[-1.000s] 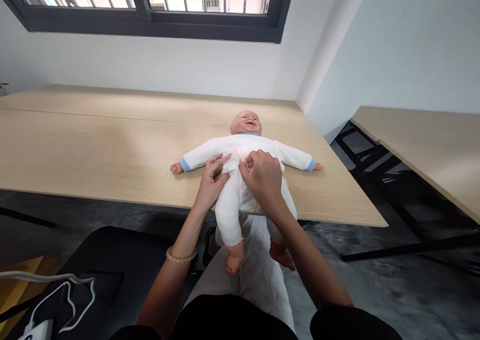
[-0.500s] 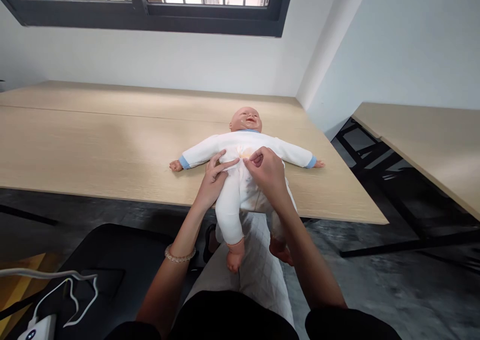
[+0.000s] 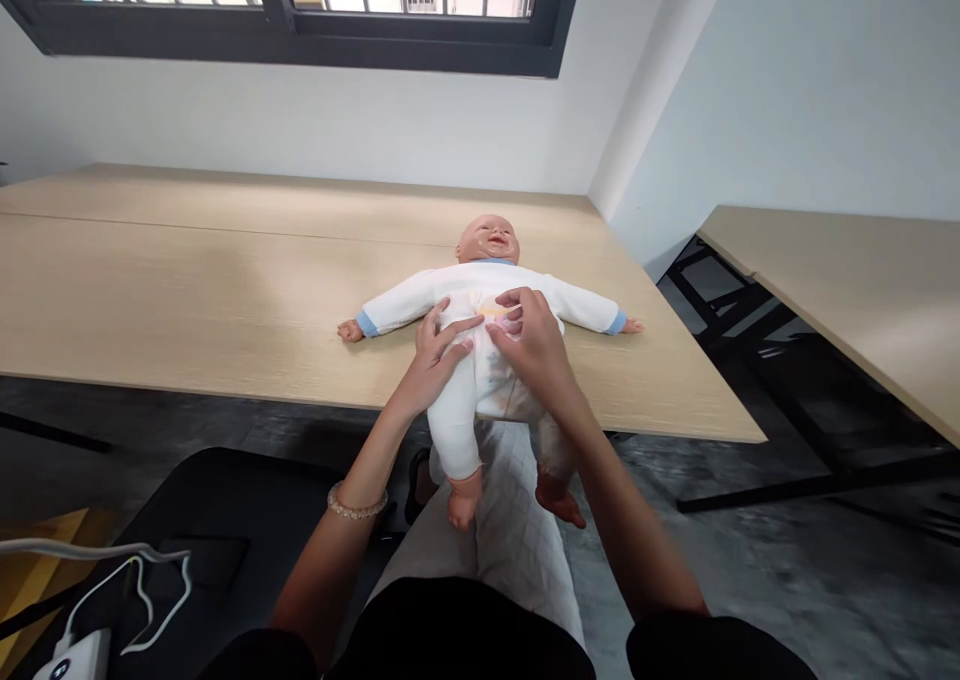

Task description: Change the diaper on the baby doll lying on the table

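A vinyl baby doll (image 3: 487, 242) lies on its back in a white padded long-sleeved romper with pale blue cuffs (image 3: 457, 305), at the centre of a pale oak-veneer surface (image 3: 225, 280), head toward 12 o'clock. Its legs extend past the near edge toward 6 o'clock, above the person's light quilted trousers (image 3: 517, 530). The left hand (image 3: 433, 358), with a beaded bracelet (image 3: 357, 505) on its wrist, lies on the romper's belly at about 8 o'clock from the chest, its grip wide, fingers splayed and nothing pinched. The right hand (image 3: 532, 345) sits at about 4 o'clock from the chest, fingers curved onto the cloth; whether this grip holds a fold, I cannot tell. Both arms and both legs are already inside the romper, and both bare feet show. The hands hide much of the front, so whether it is fastened cannot be told.
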{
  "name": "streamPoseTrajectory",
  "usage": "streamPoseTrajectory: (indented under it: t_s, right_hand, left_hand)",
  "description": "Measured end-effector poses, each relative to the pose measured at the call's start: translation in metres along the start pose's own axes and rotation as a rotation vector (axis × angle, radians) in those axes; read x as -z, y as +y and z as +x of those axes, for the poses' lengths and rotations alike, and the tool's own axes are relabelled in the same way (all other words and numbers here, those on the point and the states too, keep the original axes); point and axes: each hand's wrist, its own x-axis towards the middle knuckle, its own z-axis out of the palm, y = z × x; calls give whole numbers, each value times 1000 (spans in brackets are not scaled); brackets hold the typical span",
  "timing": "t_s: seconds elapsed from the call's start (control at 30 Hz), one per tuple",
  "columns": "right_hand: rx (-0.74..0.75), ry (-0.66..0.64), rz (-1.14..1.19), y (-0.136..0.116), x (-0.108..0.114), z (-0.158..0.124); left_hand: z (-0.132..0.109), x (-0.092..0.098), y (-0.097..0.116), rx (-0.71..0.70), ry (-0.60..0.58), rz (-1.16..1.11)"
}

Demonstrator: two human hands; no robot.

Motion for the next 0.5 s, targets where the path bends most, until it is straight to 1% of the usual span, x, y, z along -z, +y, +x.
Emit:
streamPoseTrajectory:
  t_s: [0.03,0.1,0.17,0.23,0.3,0.37,0.43,0.5]
  right_hand:
    - [-9,15,38,2,7,-1]
    - [-54,102,68,9,21,-6]
    - [-158,202,82,18,33,-13]
    - [-292,232,149,27,39,-21]
    - [-386,198,243,33,37,-29]
    - [-416,158,303,34,30,-35]
    - [-398,134,299,32,23,-36]
    - [-339,126,247,30,17,-34]
  left_hand:
    - [0,1,0,-1,-15,14]
    - [-1,2,2,-3,-39,52]
    - [-2,3,8,-28,-31,98]
    - [-3,1,16,-80,4,129]
    - [-2,-2,25,-139,17,135]
    - [0,-5,33,-181,-22,147]
    - [2,-9,37,-201,-83,200]
    - [3,-11,36,-205,-116,266]
